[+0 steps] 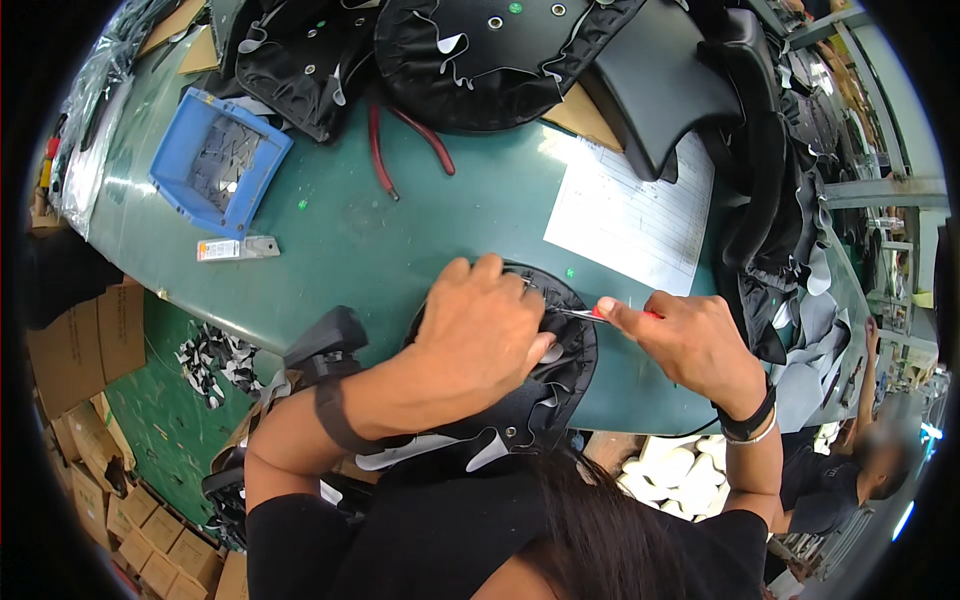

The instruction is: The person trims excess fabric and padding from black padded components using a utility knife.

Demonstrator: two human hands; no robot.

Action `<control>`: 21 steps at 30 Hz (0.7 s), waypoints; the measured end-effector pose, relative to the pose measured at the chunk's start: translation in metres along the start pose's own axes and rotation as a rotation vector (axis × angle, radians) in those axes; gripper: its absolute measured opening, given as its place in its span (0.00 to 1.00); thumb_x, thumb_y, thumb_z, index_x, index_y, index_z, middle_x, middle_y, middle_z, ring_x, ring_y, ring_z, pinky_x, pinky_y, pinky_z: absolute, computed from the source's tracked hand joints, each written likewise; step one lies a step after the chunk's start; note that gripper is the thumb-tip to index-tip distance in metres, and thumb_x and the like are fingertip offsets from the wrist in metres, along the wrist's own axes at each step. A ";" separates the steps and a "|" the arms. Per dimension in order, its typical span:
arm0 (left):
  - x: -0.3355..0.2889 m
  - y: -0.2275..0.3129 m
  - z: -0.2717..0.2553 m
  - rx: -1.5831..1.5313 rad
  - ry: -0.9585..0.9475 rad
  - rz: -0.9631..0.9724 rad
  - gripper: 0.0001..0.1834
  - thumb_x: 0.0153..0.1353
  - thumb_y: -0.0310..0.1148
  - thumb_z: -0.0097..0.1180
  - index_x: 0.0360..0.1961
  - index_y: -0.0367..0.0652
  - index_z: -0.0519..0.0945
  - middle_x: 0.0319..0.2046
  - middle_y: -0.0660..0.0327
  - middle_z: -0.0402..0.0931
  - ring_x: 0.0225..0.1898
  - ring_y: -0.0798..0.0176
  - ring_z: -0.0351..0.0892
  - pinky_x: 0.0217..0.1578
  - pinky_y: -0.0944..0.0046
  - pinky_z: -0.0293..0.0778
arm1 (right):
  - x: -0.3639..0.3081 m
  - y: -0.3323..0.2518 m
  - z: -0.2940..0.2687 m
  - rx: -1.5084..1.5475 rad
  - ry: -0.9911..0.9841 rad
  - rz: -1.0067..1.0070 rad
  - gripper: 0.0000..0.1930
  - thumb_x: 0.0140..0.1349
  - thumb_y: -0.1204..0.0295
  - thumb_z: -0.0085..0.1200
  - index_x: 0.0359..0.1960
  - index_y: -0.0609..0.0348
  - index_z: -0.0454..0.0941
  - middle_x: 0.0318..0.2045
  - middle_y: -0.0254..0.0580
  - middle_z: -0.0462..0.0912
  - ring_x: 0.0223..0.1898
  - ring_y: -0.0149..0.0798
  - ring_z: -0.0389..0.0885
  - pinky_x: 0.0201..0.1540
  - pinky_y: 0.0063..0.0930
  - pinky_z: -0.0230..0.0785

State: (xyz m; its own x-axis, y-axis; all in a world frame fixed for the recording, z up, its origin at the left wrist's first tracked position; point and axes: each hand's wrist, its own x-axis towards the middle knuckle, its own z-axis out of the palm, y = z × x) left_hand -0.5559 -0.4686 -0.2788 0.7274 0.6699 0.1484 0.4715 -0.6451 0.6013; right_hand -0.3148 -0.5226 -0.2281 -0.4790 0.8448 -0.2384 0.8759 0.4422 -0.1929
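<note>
A black padded piece (568, 385) with a gathered fabric edge and pale strips lies at the near table edge, against my body. My left hand (478, 325) is closed over it, fingers curled into the gathered material; the fingertips are partly hidden. From the right, my right hand (695, 345) grips a red-handled tool (598, 313), whose slim metal end reaches the gathered edge close to my left fingers. Most of its handle is covered by my hand, so its exact kind is unclear.
Red-handled pliers (380, 160) lie ahead, near a blue bin (222, 165) of small flat pieces and a small blade case (238, 248). A printed sheet (630, 215) rests at right. Black padded parts (480, 60) line the far side. A co-worker (845, 480) is at far right.
</note>
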 end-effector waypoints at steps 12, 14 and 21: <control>0.021 -0.014 -0.017 -0.643 0.247 -0.120 0.12 0.53 0.33 0.59 0.18 0.42 0.73 0.29 0.58 0.75 0.28 0.62 0.75 0.30 0.61 0.72 | -0.044 -0.072 0.049 0.421 0.248 0.446 0.30 0.58 0.73 0.58 0.64 0.52 0.65 0.20 0.47 0.73 0.19 0.53 0.74 0.21 0.42 0.65; 0.016 0.001 -0.017 0.026 -0.113 -0.166 0.12 0.53 0.37 0.61 0.20 0.43 0.75 0.28 0.60 0.75 0.27 0.59 0.73 0.28 0.60 0.70 | -0.035 -0.068 0.035 0.393 0.165 0.461 0.28 0.58 0.74 0.57 0.62 0.54 0.66 0.21 0.48 0.74 0.20 0.54 0.75 0.22 0.43 0.65; 0.035 -0.022 -0.016 -0.409 0.137 0.046 0.14 0.52 0.34 0.62 0.17 0.41 0.73 0.31 0.61 0.71 0.39 0.63 0.69 0.37 0.63 0.64 | -0.052 -0.077 0.058 0.544 0.230 0.501 0.27 0.57 0.76 0.59 0.60 0.58 0.68 0.29 0.52 0.80 0.27 0.57 0.79 0.29 0.44 0.69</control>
State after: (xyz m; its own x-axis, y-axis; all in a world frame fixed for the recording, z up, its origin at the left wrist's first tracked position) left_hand -0.5494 -0.4250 -0.2741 0.6575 0.7039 0.2687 0.1837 -0.4956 0.8489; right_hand -0.3605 -0.6174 -0.2561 0.0433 0.9727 -0.2280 0.8050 -0.1691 -0.5686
